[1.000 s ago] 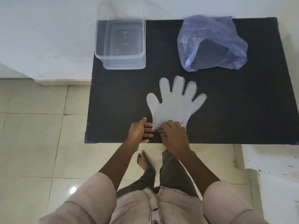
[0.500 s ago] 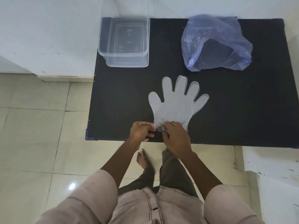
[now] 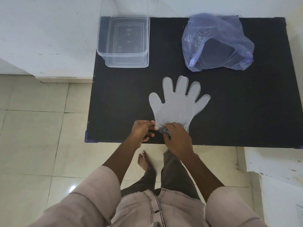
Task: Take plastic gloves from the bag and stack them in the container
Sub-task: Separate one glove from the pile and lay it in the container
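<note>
A clear plastic glove (image 3: 177, 104) lies flat on the black table (image 3: 246, 112), fingers pointing away from me. My left hand (image 3: 142, 131) pinches the left corner of its cuff. My right hand (image 3: 177, 138) grips the crumpled cuff beside it. The clear rectangular container (image 3: 124, 61) stands at the table's far left and looks empty. The bluish plastic bag (image 3: 218, 43) lies at the far right with its mouth open toward me; I cannot tell what is inside.
The table's near edge runs just under my hands, with a tiled floor and my bare foot (image 3: 145, 163) below. A white wall stands behind the table and a white ledge (image 3: 275, 163) sits at the lower right.
My left hand's fingers have curled from spread flat to pinching the glove's cuff. The right hand stays on the cuff. The glove has barely moved.
</note>
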A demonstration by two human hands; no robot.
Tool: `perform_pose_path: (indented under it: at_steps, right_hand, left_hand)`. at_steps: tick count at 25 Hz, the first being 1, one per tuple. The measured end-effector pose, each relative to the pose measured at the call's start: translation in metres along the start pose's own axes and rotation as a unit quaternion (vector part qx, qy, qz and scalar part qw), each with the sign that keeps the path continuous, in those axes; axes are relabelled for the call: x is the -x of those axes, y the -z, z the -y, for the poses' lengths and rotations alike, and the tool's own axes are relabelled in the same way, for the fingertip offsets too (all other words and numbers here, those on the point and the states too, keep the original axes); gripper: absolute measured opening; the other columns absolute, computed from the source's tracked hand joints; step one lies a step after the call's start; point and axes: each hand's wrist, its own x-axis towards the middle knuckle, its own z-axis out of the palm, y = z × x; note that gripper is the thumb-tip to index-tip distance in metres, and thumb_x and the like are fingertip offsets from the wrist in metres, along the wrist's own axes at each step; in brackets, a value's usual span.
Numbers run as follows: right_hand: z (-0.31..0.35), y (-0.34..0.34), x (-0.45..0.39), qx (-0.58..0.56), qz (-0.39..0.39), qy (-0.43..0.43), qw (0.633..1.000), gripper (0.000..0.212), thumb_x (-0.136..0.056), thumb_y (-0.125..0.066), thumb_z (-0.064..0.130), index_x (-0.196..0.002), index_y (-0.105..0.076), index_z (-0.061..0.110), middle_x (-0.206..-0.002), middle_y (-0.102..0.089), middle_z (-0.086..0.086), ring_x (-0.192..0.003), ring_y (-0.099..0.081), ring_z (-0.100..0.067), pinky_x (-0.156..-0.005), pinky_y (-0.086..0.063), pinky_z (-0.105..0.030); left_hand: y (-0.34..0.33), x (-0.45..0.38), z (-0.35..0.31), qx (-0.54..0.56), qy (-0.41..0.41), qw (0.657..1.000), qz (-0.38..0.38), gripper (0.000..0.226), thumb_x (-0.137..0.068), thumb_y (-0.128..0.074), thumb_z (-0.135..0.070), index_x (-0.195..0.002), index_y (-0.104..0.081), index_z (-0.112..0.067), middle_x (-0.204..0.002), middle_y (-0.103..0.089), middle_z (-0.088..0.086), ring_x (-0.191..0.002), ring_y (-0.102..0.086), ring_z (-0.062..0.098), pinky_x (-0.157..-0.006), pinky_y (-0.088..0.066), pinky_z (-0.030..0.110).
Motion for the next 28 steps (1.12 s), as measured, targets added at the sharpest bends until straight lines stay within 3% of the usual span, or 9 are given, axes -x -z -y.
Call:
perform_pose_path:
  at_steps: [14,18,23,28]
  right_hand:
    - [-0.0001,-0.0018,-0.0015,-0.001,-0.005,-0.001,1.000,0.034,-0.092,-0.059,0.028,-0.124,-0.058,0.016,-0.124,-0.064,-0.005,-0.116,-0.056,-0.022,-0.095,-0.048,-0.034]
    - [0.0012,-0.0025,-0.0021,-0.004,-0.008,-0.002,1.000,0.040,-0.090,-0.060,0.038,-0.124,-0.058,0.017,-0.124,-0.065,-0.005,-0.116,-0.057,-0.023,-0.098,-0.047,-0.036]
    - [0.0041,-0.0018,-0.0028,-0.005,-0.014,-0.021,1.000,0.044,-0.090,-0.055,0.049,-0.120,-0.059,0.018,-0.121,-0.066,-0.004,-0.115,-0.057,-0.022,-0.094,-0.048,-0.038]
    - [0.0068,-0.0015,-0.0085,-0.020,-0.031,-0.037,0.999,0.036,-0.093,-0.053,0.046,-0.115,-0.062,0.018,-0.115,-0.069,-0.003,-0.106,-0.061,-0.019,-0.091,-0.049,-0.033]
  left_hand:
    - [0.0030,-0.0061,0.0071,-0.014,-0.021,1.000,-0.002,0.012,-0.089,-0.066,-0.013,-0.096,-0.075,-0.010,-0.073,-0.075,0.000,-0.046,-0.063,0.009,-0.053,-0.046,0.024]
    - [0.0018,-0.0080,0.0092,-0.033,-0.036,0.999,-0.002,0.010,-0.083,-0.075,-0.019,-0.090,-0.078,-0.012,-0.082,-0.078,0.003,-0.053,-0.065,0.012,-0.055,-0.049,0.025]
    - [-0.0035,-0.0076,0.0081,-0.025,-0.035,0.999,-0.027,0.026,-0.074,-0.082,-0.036,-0.085,-0.078,-0.013,-0.079,-0.078,0.000,-0.054,-0.066,0.013,-0.053,-0.047,0.024]
    - [-0.0037,-0.0069,0.0064,-0.022,-0.024,0.999,-0.035,0.022,-0.074,-0.082,-0.031,-0.085,-0.078,-0.013,-0.076,-0.078,-0.001,-0.055,-0.066,0.013,-0.057,-0.048,0.025]
